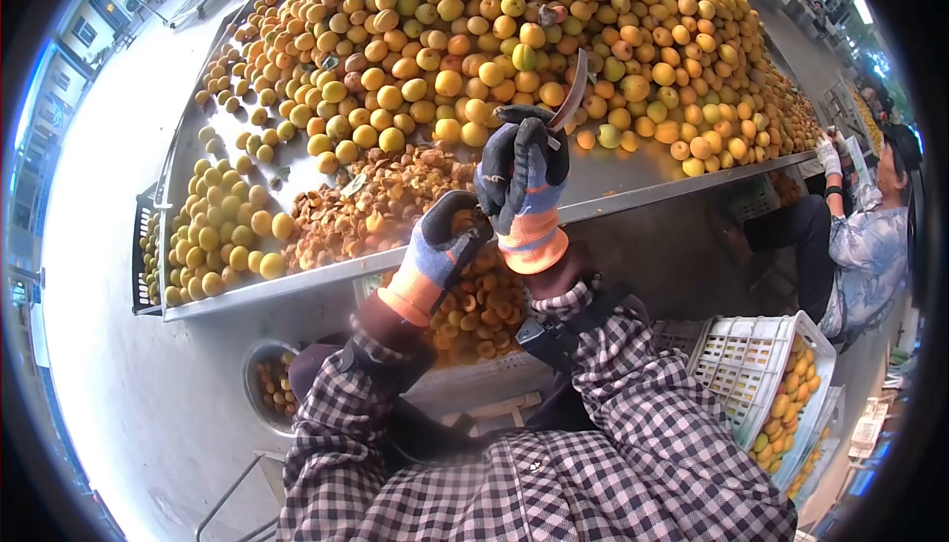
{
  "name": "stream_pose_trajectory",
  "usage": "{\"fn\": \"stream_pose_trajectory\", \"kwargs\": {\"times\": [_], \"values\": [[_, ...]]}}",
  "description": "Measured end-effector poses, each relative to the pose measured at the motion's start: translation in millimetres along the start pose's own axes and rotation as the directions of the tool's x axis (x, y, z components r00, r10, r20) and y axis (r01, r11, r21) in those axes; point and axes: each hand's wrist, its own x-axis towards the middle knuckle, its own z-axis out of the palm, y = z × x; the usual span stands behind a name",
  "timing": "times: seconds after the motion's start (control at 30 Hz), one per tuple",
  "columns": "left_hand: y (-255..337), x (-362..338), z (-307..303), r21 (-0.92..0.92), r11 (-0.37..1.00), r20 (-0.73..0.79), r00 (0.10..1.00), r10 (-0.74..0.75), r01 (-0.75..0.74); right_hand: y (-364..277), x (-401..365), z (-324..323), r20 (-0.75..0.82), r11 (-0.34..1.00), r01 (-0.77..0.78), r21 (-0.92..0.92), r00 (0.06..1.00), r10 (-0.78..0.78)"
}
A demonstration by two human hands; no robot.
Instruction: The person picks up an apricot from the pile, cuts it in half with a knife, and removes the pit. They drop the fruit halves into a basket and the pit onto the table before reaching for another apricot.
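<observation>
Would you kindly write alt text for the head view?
A person's gloved right hand holds a curved blade beside the gloved left hand, at a metal table heaped with yellow-orange fruit. Another person is to the right.

Bright light washes the floor [109,186] beside a building [81,6] with dark windows [86,32].

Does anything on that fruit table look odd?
A greyish, pinkish lump high in the fruit heap stands out against its yellow-orange neighbours; I can't tell whether it's rotten fruit. Also, a pale green leaf lies among the brownish pieces.
</observation>
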Motion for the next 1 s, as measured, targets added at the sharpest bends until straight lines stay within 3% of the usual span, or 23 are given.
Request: {"fn": "stream_pose_trajectory", "kwargs": {"times": [0.1,0.2,0.27,0.33,0.5,0.57,0.7,0.77,0.83,0.9,0.93,1.0], "values": [[7,-1,1,0.032,0.999,-0.036,0.999,0.020,-0.019,8,4,-5,-0.083,0.992,-0.100,0.079,0.991,0.106],[5,0,-3,0.167,0.984,-0.017,0.998,0.068,-0.064,13,8,-9,-0.262,0.959,-0.230,0.169,0.927,0.268],[2,3,-6,0.428,0.893,0.029,0.990,0.138,-0.137,18,9,-11,-0.306,0.947,-0.255,0.194,0.902,0.305],[-3,3,-9,0.475,0.866,0.031,0.987,0.159,-0.155,27,12,-16,-0.393,0.921,-0.309,0.235,0.837,0.381],[0,5,-12,0.630,0.746,0.060,0.971,0.231,-0.216,48,20,-28,-0.461,0.857,-0.364,0.365,0.729,0.506],[9,6,-13,0.695,0.684,0.074,0.969,0.238,-0.221,59,20,-38,-0.392,0.727,-0.413,0.549,0.640,0.660],[8,11,-18,0.676,0.711,0.053,0.976,0.211,-0.190,55,27,-34,-0.416,0.778,-0.382,0.499,0.682,0.601],[7,14,-23,0.648,0.757,-0.028,0.991,0.130,-0.081,49,34,-30,-0.453,0.833,-0.337,0.439,0.717,0.529],[2,17,-30,0.711,0.703,-0.082,0.991,0.105,-0.015,38,40,-29,-0.507,0.942,-0.243,0.233,0.796,0.331],[10,16,-33,0.815,0.500,-0.298,0.952,-0.069,0.291,23,46,-31,-0.496,0.963,-0.264,0.047,0.831,0.252],[8,14,-38,0.809,0.535,-0.285,0.958,-0.003,0.243,20,50,-36,-0.495,0.964,-0.261,0.044,0.833,0.248],[6,13,-44,0.819,0.536,-0.262,0.964,0.036,0.202,21,60,-49,-0.430,0.891,-0.374,-0.256,0.870,0.241]]}}
